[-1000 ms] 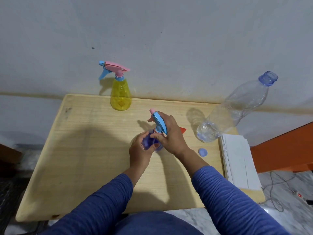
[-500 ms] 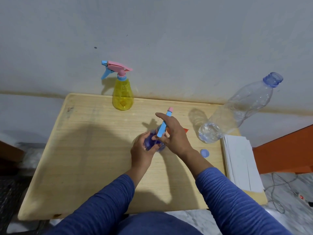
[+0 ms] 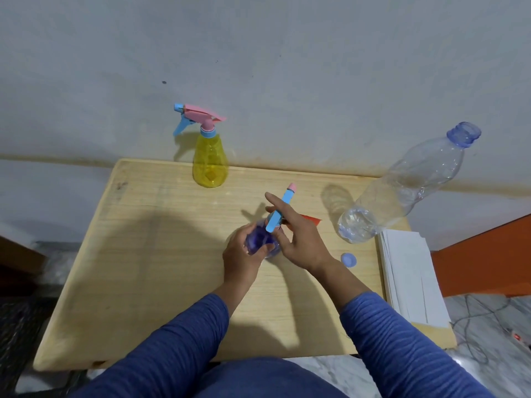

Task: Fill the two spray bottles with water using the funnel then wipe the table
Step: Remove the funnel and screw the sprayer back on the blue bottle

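Now the spray head (image 3: 280, 209) has swung round from a second ago: its pink nozzle points away toward the wall, no longer leftward. Right hand (image 3: 298, 239) grip: fingers loosened about the collar, index finger extended. Left hand (image 3: 244, 254) grip: closed round the purple spray bottle (image 3: 260, 242), upright at mid worktop (image 3: 143, 254). Judgement: head is being screwed on or off; direction unclear. Yellow spray bottle (image 3: 210, 165) stands capped at the rear. Water bottle (image 3: 402, 191), open and nearly empty, stands right, its cap (image 3: 348, 259) beside it; red funnel (image 3: 311, 220) is partly hidden behind the right hand.
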### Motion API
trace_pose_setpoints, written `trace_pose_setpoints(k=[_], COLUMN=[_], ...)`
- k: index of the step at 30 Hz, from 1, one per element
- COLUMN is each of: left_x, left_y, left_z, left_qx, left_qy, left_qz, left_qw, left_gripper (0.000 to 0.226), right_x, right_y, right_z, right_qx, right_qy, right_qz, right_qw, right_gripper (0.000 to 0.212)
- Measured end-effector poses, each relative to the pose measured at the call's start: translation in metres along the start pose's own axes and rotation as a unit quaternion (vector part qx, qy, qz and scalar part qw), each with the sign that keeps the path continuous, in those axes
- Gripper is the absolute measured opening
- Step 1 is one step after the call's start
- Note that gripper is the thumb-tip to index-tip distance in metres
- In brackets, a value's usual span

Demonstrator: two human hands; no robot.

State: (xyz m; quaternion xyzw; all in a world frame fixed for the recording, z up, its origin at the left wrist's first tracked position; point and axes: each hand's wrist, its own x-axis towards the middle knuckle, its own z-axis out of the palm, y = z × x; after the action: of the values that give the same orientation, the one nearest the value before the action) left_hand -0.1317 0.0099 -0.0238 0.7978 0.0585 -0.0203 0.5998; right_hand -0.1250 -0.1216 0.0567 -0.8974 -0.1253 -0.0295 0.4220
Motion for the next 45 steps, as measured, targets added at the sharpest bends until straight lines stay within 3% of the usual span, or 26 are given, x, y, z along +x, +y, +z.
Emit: trace_pose_setpoints(k=[5, 9, 15, 21, 26, 34, 39, 42, 45], left_x=[-0.001, -0.002, 0.0, -0.001, 0.0, -0.003, -0.016, -0.016, -0.014], left_y=[0.001, 0.002, -0.001, 0.003, -0.001, 0.004, -0.002, -0.005, -0.011], left_z=[0.0, 0.001, -0.001, 0.002, 0.003, 0.003, -0.005, -0.018, -0.035], left_qx=[0.009, 0.005, 0.026, 0.04, 0.035, 0.02, -0.026, 0.053, 0.143], left_qy=[0.001, 0.002, -0.003, 0.007, 0.011, 0.003, -0.02, 0.014, 0.074], left_qz=[0.0, 0.003, -0.016, -0.007, -0.008, -0.046, -0.006, 0.018, 0.012], left_qw=[1.0, 1.0, 1.0, 0.999, 0.999, 0.999, 0.999, 0.998, 0.987], left_gripper=[0.046, 0.046, 0.05, 0.049, 0.047, 0.035, 0.036, 0.041, 0.044], right_x=[0.001, 0.0, 0.001, -0.015, -0.014, -0.002, 0.016, 0.029, 0.039], right_y=[-0.004, -0.001, -0.01, -0.011, -0.013, -0.008, -0.005, -0.012, -0.02], right_z=[0.004, -0.001, 0.014, 0.013, 0.021, 0.022, 0.007, -0.007, -0.02], right_qx=[0.015, 0.04, 0.041, 0.12, 0.065, 0.1, 0.12, 0.171, 0.288], right_qy=[0.025, 0.006, 0.076, 0.152, 0.228, 0.126, 0.106, 0.101, 0.075], right_qz=[0.021, 0.04, 0.056, 0.093, 0.1, 0.063, 0.046, 0.048, 0.09], right_qw=[0.999, 0.998, 0.995, 0.977, 0.966, 0.985, 0.986, 0.979, 0.951], right_gripper=[0.06, 0.069, 0.058, 0.08, 0.096, 0.089, 0.089, 0.082, 0.06])
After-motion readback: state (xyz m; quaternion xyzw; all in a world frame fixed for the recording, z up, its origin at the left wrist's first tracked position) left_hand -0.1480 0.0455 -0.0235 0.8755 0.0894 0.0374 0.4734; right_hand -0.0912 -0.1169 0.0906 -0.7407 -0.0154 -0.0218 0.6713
